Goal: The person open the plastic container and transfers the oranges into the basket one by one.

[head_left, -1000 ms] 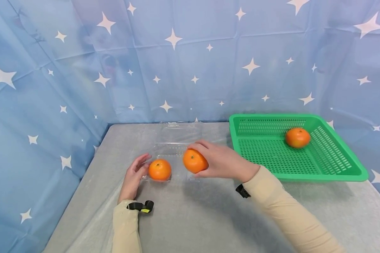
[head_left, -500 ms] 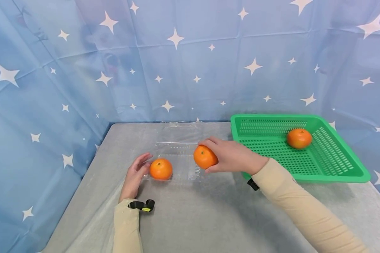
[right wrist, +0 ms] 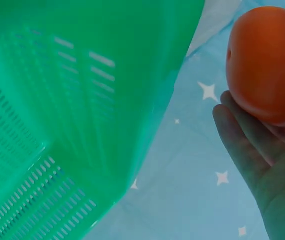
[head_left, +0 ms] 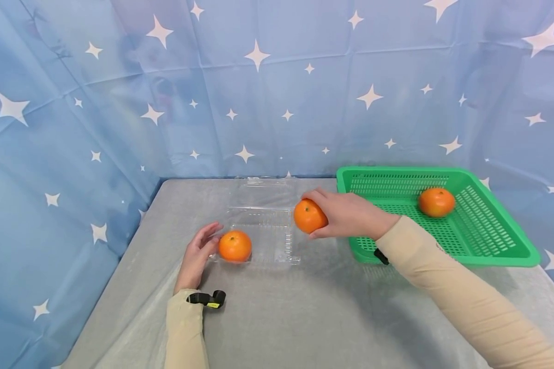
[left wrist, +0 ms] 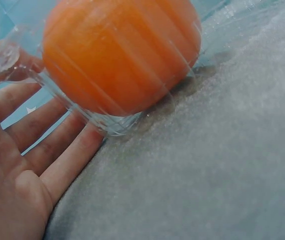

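Note:
My right hand (head_left: 346, 215) grips an orange (head_left: 310, 216) in the air, between the clear plastic clamshell box (head_left: 264, 231) and the green basket (head_left: 485, 241). In the right wrist view the same orange (right wrist: 267, 62) rests against my fingers (right wrist: 247, 145), with the basket wall (right wrist: 82, 110) close by. A second orange (head_left: 234, 246) sits in the left end of the clear box. My left hand (head_left: 196, 256) lies with straight fingers against the box's left end; the left wrist view shows these fingers (left wrist: 57, 150) touching the box below that orange (left wrist: 122, 50). A third orange (head_left: 436, 201) lies in the basket.
A grey cloth covers the table (head_left: 295, 318). Blue star-patterned fabric (head_left: 258, 87) hangs behind and to the left. The clamshell's lid (head_left: 263, 192) lies open toward the back. The basket stands at the right, near the table's back edge.
My right hand has carried its orange up and to the right, from over the clear box toward the green basket's left corner. The left hand and the other two oranges have stayed put.

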Demonstrator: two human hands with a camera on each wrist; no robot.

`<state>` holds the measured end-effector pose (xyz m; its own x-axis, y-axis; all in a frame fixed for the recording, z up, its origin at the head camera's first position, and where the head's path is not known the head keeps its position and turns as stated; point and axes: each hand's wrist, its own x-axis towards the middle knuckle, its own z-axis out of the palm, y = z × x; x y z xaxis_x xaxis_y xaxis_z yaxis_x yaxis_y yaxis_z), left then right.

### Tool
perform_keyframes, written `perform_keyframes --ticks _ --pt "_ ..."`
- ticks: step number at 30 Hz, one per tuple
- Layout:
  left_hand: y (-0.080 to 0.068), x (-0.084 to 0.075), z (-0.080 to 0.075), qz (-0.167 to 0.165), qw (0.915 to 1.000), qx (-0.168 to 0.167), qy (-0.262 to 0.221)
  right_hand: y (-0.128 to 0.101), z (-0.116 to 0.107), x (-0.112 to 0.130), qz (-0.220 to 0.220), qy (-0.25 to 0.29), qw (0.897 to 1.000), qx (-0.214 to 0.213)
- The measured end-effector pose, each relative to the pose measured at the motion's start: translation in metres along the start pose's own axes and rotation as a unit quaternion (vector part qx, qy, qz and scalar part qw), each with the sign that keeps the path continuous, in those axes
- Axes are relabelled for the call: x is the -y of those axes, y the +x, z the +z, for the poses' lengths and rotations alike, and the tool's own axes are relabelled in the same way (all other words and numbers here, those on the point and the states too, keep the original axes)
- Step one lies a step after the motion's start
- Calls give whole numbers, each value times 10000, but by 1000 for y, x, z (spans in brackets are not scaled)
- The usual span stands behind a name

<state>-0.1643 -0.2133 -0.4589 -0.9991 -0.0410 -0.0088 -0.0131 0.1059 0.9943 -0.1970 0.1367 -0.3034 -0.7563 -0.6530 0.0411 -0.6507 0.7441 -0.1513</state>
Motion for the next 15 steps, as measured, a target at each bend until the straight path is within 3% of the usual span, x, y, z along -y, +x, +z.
perform_keyframes --ticks 11,15 --pt "0 2 -1 93 9999 12 52 2 -10 -14 16 -113 9999 67" --pt "0 0 0 -4 10000 39 -2 2 -16 -19 290 117 9995 22"
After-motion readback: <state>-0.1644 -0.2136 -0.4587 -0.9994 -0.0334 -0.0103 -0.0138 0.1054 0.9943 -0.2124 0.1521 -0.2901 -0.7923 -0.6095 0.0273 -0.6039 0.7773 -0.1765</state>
